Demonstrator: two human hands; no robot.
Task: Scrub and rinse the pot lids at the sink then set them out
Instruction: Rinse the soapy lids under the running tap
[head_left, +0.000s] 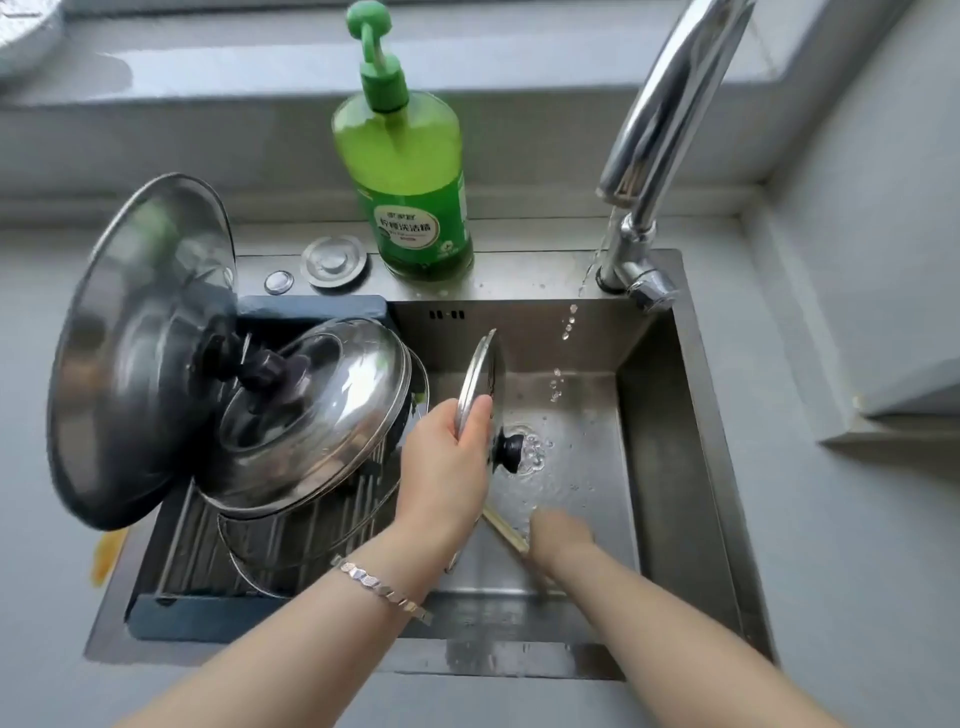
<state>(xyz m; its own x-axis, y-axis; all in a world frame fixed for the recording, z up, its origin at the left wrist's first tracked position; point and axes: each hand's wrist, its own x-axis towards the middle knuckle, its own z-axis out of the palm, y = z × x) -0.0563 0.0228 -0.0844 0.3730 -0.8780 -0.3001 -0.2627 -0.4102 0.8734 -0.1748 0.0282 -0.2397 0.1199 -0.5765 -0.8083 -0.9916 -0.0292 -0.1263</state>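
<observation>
Two hands work over the basin. The left hand (447, 467) grips the small lid (485, 374) by its rim, holding it on edge above the drain with its black knob (511, 452) facing right. The right hand (561, 535) is blurred, low in the sink (675, 415) beside a pale stick (506, 535); whether it grasps anything cannot be told. Water falls only in drops from the faucet (670, 104), so a good rinse likely means bringing the lid under them and turning it to wet both faces. A large lid (130, 364) and a domed lid (322, 410) lean on the rack (291, 535) at left.
</observation>
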